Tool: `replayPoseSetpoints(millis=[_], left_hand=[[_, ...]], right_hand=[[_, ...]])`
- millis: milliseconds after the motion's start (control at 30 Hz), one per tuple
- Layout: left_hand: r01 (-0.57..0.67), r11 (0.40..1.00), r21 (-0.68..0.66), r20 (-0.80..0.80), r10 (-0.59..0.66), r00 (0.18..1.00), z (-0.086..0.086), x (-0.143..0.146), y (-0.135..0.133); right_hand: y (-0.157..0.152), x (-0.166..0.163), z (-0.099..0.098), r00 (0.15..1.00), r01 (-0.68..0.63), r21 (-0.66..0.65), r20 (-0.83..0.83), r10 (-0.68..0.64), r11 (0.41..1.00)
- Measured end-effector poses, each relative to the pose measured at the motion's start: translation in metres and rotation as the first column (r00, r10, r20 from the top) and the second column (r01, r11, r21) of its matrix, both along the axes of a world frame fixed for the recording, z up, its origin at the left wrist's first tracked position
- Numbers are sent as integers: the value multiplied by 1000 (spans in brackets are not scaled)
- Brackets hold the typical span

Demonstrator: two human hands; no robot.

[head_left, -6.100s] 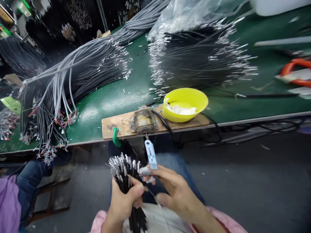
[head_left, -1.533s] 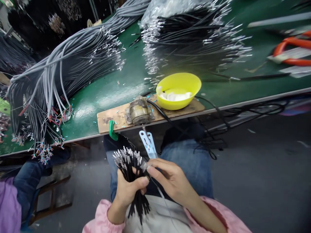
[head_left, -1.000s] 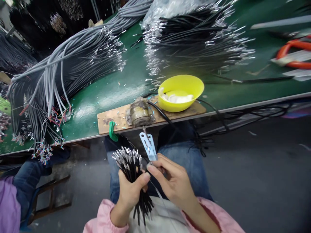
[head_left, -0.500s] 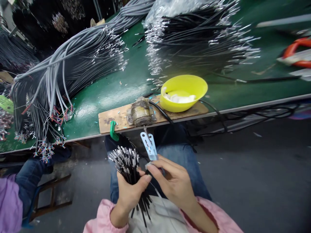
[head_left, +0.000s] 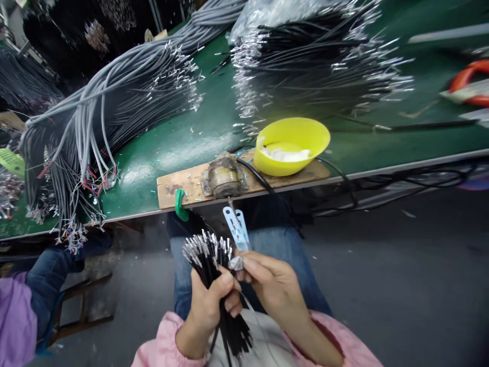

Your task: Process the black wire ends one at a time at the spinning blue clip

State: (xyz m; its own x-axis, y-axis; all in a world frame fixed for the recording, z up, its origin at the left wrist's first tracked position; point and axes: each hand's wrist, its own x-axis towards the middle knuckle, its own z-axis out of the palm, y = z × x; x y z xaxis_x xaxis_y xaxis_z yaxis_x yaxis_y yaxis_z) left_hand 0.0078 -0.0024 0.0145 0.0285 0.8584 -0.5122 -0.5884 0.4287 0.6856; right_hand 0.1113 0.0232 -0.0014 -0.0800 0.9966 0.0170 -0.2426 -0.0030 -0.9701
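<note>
The left hand [head_left: 211,302] is closed around a bundle of black wires [head_left: 208,262], silver ends up, over the lap. Beside it, the right hand [head_left: 274,283] bends its fingers at a grey wrap [head_left: 236,263]; whether they pinch a wire, I cannot tell. Just beyond are a blue clip [head_left: 240,238], then a yellow bowl [head_left: 292,163] on a wooden board [head_left: 171,189].

Sleeves, two: left sleeve [head_left: 168,339], pale pink, soft and loose, gathered at the wrist; right sleeve [head_left: 344,344], same pink, opening wide, darker within the fold. Front garment [head_left: 277,339], one: off-white, creased, over the lap. Jeans [head_left: 300,272], one pair: blue denim, faded at the thighs. Left hand [head_left: 210,306] and right hand [head_left: 277,288]: bare-backed, wrists exposed.
</note>
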Motion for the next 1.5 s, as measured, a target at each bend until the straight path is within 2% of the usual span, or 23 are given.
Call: replayPoseSetpoints(millis=[100,333,433,500,533,567,633,667,700,733,767,833,867,900,967,1033,1100,1167,1333,1500], left_hand=[[12,1000,-13,-20,-13,1000,1,-2,1],[129,990,-48,69,-126,990,0,-5,-1],[42,999,17,-1,-42,999,-2,0,-7],[-8,994,109,-103,20,994,-1,5,-8],[-7,990,138,-153,28,988,-1,6,-9],[4,989,146,-196,24,980,0,7,-8],[32,994,108,-247,-4,969,1,6,-6],[41,996,82,-255,-19,967,1,5,-5],[49,997,66,-258,-30,966,0,2,-4],[58,997,58,-261,-41,965,-1,0,-3],[69,996,59,-264,-52,963,-2,-3,-3],[86,994,72,-277,-63,959,-4,-7,-4],[88,993,82,-289,-61,955,-4,-9,-4],[84,992,94,-304,-51,951,-3,-10,-5],[62,991,119,-335,-19,942,-1,-11,-6],[30,988,150,-386,30,922,2,-10,-7],[4,982,188,-464,86,881,3,-9,-8],[-14,977,215,-531,129,837,4,-7,-9],[-44,978,206,-546,152,824,4,-3,-10],[-14,988,153,-502,90,860,6,-4,-8]], right_hand=[[1,1,-3,995,-36,-101,-95,26,994],[3,8,19,973,-196,-98,-146,180,976],[-3,3,22,988,-106,-82,-124,95,991],[-7,-1,20,999,26,18,-21,-26,999],[-8,-4,19,993,103,109,51,-109,989],[-9,-5,17,971,173,222,123,-203,960],[-9,-5,15,897,243,451,233,-376,859],[-8,-4,13,865,241,527,263,-427,815],[-7,-3,12,855,222,558,283,-434,800],[-6,0,12,872,187,540,293,-391,821],[-4,3,11,912,139,476,281,-300,868],[-1,8,9,989,-25,235,145,-10,972],[1,10,8,990,-142,97,31,140,985],[2,13,6,965,-253,-19,-81,250,967],[5,17,5,928,-350,-161,-192,318,923],[9,21,6,966,-250,-198,-119,230,948],[11,25,10,997,-70,-141,5,72,988],[12,28,14,997,36,-39,76,-33,999],[8,24,20,982,46,235,170,-87,971],[6,21,20,960,50,353,240,-142,934]])
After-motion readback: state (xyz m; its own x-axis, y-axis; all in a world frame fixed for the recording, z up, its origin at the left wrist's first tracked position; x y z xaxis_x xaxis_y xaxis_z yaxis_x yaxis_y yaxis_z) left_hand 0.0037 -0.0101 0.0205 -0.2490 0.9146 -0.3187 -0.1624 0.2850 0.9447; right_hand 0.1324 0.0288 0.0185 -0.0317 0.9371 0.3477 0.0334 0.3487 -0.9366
